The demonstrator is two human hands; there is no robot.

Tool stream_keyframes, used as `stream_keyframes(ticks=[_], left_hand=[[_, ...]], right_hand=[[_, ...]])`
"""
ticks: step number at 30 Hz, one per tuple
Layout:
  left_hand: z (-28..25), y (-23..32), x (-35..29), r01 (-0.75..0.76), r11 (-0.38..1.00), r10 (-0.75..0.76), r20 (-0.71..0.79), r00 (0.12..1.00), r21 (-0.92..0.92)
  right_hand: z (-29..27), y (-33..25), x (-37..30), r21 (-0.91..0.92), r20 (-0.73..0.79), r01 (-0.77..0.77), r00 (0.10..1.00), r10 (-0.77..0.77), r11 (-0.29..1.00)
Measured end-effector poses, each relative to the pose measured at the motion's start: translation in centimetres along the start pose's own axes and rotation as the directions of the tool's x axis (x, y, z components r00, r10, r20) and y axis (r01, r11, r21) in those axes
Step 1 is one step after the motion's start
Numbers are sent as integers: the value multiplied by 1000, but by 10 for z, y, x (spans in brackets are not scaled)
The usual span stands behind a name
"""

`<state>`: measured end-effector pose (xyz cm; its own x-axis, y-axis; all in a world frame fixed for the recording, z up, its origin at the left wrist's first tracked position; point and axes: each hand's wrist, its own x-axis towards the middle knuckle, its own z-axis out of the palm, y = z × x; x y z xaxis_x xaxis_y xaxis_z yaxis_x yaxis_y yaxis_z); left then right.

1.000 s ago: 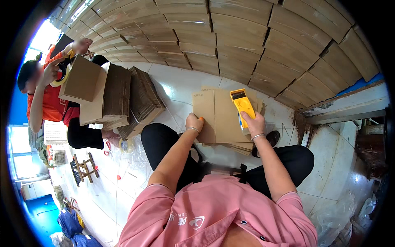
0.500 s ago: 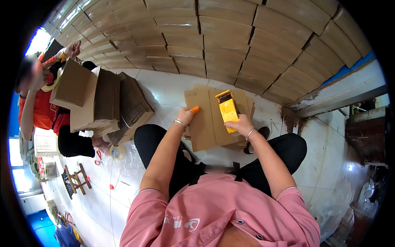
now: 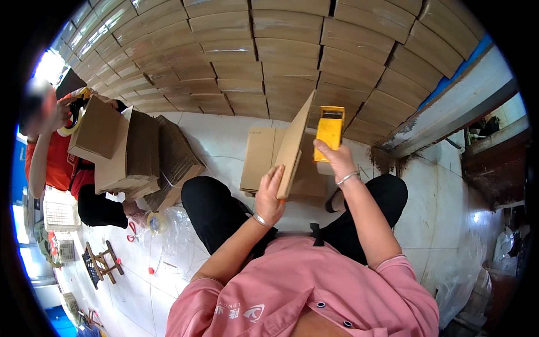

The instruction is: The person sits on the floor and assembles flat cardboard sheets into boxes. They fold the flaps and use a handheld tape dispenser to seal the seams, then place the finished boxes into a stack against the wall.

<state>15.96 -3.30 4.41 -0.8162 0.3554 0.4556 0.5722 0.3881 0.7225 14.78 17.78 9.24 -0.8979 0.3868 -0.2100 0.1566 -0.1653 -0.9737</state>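
Raised on edge between my hands is a flattened cardboard box point(image 3: 296, 143), seen nearly side-on. My left hand point(image 3: 270, 197) grips its near end, fingers over one face; a bit of the orange finger cover shows under it. My right hand point(image 3: 338, 164) is closed round a yellow boxy handheld tool point(image 3: 329, 130) with a dark slot at its far end; its exact kind I cannot make out. The tool stands just right of the raised cardboard, off the floor. Beneath both lies a pile of flat cardboard point(image 3: 257, 157) between my knees.
A wall of stacked cartons point(image 3: 236, 56) runs along the far side. At left a co-worker in orange point(image 3: 59, 168) handles a tape roll beside upright cardboard bundles point(image 3: 143, 149). Red scissors point(image 3: 132, 231), a tape roll point(image 3: 157, 223) and a small wooden stool point(image 3: 103, 263) are on the floor.
My left hand has lifted the top cardboard from lying flat to standing on edge and moved right and nearer. The yellow tool has shifted slightly right and away from the cardboard.
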Motion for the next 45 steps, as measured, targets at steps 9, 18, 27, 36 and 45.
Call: stream_keyframes(ticks=[9, 18, 27, 36, 45], left_hand=[[-37, -22, 29, 425, 892, -117, 829, 547, -155], [0, -75, 206, 398, 844, -245, 401, 883, -359], [-18, -85, 192, 447, 686, -161, 479, 863, -574], [-30, -89, 192, 476, 738, -221, 496, 840, -478], [-59, -61, 187, 575, 711, -250, 619, 745, -405]], right_hand=[[14, 25, 8, -39, 123, 29, 992, -24, 999], [64, 2, 17, -308, 280, 95, 960, -5, 946], [62, -13, 13, -383, 312, 14, 943, 116, 923], [79, -8, 22, -312, 295, 10, 951, 87, 950], [63, -37, 7, -735, 157, 69, 985, 70, 675]])
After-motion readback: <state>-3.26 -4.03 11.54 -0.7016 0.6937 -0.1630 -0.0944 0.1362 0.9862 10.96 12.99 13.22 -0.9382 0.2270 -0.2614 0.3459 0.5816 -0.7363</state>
